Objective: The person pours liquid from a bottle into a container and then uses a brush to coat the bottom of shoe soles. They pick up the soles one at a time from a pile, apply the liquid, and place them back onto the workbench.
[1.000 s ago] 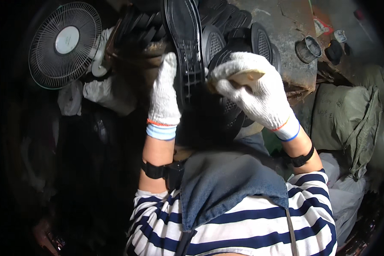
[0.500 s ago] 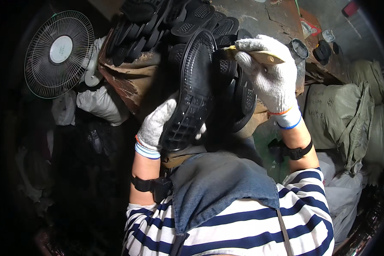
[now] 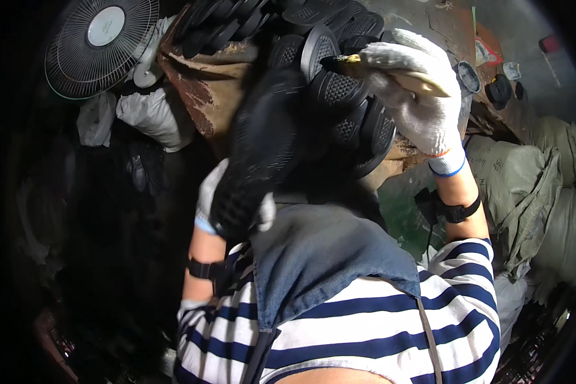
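My left hand (image 3: 212, 185), in a white knitted glove, is closed around the heel end of a black shoe sole (image 3: 262, 141). The sole is tilted up and smeared by motion, so its tread hardly shows. My right hand (image 3: 416, 89), gloved the same way, grips a small brush (image 3: 339, 61) with a dark tip, a yellow band and a pale wooden handle. Its tip points left, over black soles (image 3: 339, 89) lying on the bench, and stays apart from the held sole. Whether the tip touches a sole on the bench I cannot tell.
More black soles (image 3: 224, 35) are heaped at the bench's far left, over a worn brown cloth (image 3: 221, 89). A round fan (image 3: 105, 29) stands at left. Beyond my right hand sits a small can (image 3: 468, 77). Stuffed sacks (image 3: 512, 192) line the right side.
The held sole has swung left and down, away from the brush, with my left hand. My right hand keeps the brush over the bench. The whole view has shifted somewhat.
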A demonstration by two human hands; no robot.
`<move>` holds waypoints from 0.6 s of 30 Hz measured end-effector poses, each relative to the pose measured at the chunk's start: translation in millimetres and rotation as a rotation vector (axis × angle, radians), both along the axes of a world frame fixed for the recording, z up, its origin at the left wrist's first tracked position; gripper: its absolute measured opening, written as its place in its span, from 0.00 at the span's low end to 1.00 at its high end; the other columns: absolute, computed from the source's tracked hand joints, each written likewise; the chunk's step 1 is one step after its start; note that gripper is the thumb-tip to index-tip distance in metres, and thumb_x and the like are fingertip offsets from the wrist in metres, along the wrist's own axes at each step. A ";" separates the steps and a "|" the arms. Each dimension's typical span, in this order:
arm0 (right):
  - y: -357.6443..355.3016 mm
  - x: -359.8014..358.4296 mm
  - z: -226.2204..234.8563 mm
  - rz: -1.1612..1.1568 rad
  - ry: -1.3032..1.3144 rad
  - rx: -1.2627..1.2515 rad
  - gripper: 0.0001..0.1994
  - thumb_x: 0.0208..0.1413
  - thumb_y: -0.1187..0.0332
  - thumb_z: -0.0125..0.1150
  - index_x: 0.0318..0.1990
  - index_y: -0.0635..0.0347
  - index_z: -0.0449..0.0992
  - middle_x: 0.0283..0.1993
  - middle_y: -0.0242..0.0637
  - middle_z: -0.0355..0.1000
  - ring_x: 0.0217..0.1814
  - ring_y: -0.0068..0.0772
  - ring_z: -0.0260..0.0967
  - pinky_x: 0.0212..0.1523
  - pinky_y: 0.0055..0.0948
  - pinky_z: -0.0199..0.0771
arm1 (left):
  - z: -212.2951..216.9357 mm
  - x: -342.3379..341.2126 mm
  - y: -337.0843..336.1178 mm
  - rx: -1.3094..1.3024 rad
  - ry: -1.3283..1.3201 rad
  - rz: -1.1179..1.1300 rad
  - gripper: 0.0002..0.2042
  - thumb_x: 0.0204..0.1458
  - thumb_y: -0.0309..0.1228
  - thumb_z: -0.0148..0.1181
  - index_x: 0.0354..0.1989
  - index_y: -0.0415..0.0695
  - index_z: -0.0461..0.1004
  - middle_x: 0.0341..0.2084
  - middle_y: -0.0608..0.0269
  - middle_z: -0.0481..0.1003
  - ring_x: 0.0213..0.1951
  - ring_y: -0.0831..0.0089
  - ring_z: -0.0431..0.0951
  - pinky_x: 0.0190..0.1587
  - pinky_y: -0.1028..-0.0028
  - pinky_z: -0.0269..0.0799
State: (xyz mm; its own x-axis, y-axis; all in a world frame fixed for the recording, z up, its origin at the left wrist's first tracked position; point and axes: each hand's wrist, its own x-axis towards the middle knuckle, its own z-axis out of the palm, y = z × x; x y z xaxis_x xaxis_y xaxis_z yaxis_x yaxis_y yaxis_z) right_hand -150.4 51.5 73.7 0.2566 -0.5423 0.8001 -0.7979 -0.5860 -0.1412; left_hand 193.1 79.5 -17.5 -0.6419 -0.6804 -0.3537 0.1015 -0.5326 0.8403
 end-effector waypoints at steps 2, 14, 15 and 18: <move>2.0 -12.7 4.2 0.066 -0.198 0.031 0.09 0.50 0.73 0.75 0.40 0.54 0.86 0.38 0.33 0.84 0.46 0.37 0.81 0.58 0.35 0.74 | -32.1 50.3 21.4 0.354 0.228 0.243 0.28 0.66 0.53 0.39 0.40 0.37 0.75 0.20 0.48 0.74 0.22 0.56 0.74 0.25 0.59 0.70; 15.3 -252.6 -58.1 -0.645 -0.272 0.105 0.12 0.61 0.64 0.64 0.47 0.58 0.84 0.46 0.38 0.83 0.47 0.32 0.81 0.51 0.27 0.77 | -179.1 216.9 153.8 1.890 2.096 -0.454 0.16 0.66 0.38 0.55 0.55 0.41 0.73 0.42 0.60 0.76 0.41 0.68 0.78 0.45 0.68 0.74; 38.5 -276.6 -62.0 -0.721 -0.270 0.087 0.12 0.61 0.64 0.64 0.47 0.58 0.84 0.46 0.38 0.83 0.47 0.32 0.81 0.51 0.27 0.77 | -185.3 203.4 117.5 2.106 2.234 -0.528 0.16 0.66 0.37 0.56 0.57 0.41 0.73 0.45 0.60 0.77 0.42 0.69 0.78 0.47 0.69 0.74; 30.7 -267.5 -68.1 -0.716 -0.402 0.191 0.11 0.58 0.64 0.67 0.45 0.56 0.86 0.41 0.36 0.84 0.42 0.32 0.83 0.48 0.28 0.79 | -170.9 200.3 112.0 2.303 2.784 -0.388 0.20 0.66 0.37 0.58 0.62 0.41 0.72 0.50 0.61 0.78 0.46 0.68 0.78 0.51 0.70 0.75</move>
